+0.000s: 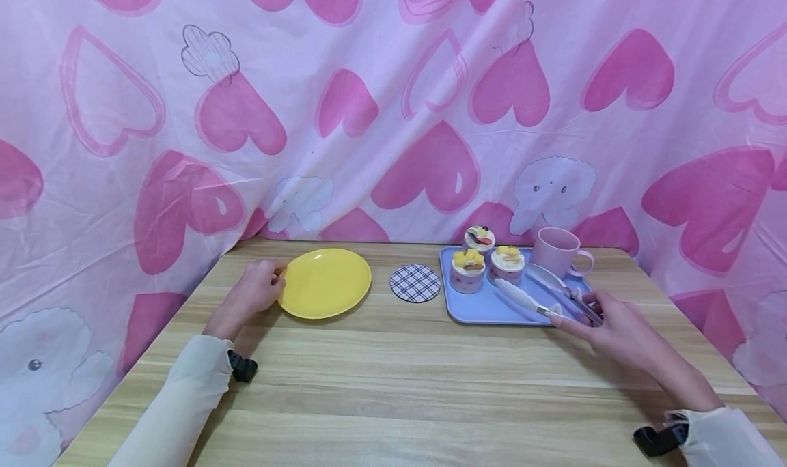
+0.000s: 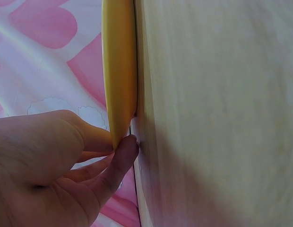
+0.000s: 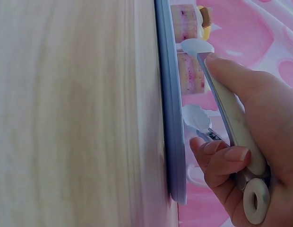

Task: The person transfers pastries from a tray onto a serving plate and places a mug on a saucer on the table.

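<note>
At the left of the table lies a yellow plate. My left hand pinches its left rim, with the thumb above and a finger under the edge in the left wrist view. My right hand grips a pair of tongs by the handles; their white tips are spread apart above the blue tray. Three small cakes stand on that tray: one with yellow fruit, a second close to a tong tip, and one with red fruit behind them.
A pink mug stands at the tray's back right, its handle turned right. Between plate and tray lies a round checked coaster. A pink heart-patterned cloth hangs behind the wooden table.
</note>
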Demonstrator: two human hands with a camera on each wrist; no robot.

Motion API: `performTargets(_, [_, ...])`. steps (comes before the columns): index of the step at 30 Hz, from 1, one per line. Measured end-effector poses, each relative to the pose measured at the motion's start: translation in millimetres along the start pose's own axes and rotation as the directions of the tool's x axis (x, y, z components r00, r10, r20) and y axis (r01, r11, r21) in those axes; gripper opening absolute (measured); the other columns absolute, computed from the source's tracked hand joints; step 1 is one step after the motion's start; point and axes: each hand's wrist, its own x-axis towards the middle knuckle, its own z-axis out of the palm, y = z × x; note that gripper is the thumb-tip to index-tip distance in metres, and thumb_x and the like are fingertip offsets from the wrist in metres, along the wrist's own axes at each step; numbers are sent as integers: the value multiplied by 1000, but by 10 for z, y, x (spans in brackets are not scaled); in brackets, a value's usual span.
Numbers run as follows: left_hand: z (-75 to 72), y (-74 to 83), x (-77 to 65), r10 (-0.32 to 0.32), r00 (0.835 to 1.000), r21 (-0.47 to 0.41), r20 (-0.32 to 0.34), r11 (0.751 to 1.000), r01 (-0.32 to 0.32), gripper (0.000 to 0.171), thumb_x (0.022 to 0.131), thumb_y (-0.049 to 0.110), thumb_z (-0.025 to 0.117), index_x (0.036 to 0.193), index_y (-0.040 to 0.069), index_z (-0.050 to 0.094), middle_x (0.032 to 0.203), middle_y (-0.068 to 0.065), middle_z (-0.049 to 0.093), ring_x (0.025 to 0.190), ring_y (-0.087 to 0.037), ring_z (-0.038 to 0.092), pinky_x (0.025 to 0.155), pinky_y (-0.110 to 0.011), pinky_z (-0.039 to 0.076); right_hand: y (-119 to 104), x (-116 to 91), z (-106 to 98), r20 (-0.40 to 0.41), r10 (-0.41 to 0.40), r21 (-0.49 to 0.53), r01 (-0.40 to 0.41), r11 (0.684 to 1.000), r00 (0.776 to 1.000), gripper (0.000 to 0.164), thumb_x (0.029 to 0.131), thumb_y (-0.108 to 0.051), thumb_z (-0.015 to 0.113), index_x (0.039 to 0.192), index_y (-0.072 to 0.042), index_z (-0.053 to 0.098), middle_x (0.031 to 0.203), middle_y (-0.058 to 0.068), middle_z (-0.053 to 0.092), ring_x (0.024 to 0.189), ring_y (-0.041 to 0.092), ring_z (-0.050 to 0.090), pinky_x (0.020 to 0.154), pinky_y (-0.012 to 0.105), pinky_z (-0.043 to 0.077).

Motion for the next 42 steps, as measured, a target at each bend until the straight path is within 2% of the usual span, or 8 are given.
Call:
performTargets(10, [-27, 27, -25, -8, 1000, -5, 6, 1000, 8, 45, 102, 0, 64, 145, -12, 58, 137, -34, 66, 107, -37, 68, 97, -49, 65, -23, 44, 30, -49, 9, 6, -8, 1000, 999, 98, 88, -72, 78, 133, 12, 53, 96, 17, 64, 83, 26, 59, 55, 28, 45])
performTargets(23, [-33, 29, -40, -8, 1000, -9, -3, 1000, 8, 44, 103, 0, 63, 145, -10, 59, 135, -32, 67, 103, -35, 68, 96, -48, 66, -31, 117, 75, -44, -32, 20, 33, 999, 999, 95, 91, -70, 76, 138, 9, 53, 105, 19, 65, 91, 29, 60, 61, 27, 46])
performTargets(31, [-14, 21, -38, 1, 1000, -7, -4, 1000, -1, 46, 103, 1, 64, 146, -11, 58, 139, -34, 66, 107, -36, 69, 98, -50, 65, -31, 160, 103, -5, -31, 32, 31, 999, 1000, 96, 92, -70, 75, 141, 8, 50, 107, 17, 63, 95, 28, 58, 65, 26, 45])
performTargets(35, [-9, 14, -35, 12, 1000, -3, -13, 1000, -12, 42, 102, 0, 63, 143, -10, 62, 132, -32, 69, 103, -35, 67, 95, -48, 67, -36, 194, 112, -20, -44, 58, 45, 997, 999, 93, 92, -69, 75, 142, 7, 52, 109, 17, 64, 96, 28, 59, 65, 27, 45])
performTargets(42, [-9, 16, -45, 56, 997, 20, -48, 998, -55, 42, 101, 0, 65, 140, -13, 62, 130, -34, 70, 107, -38, 70, 97, -52, 65, -64, 273, 142, -17, -67, 106, 69, 992, 998, 85, 93, -65, 76, 138, 3, 54, 97, 11, 62, 80, 21, 62, 59, 28, 49])
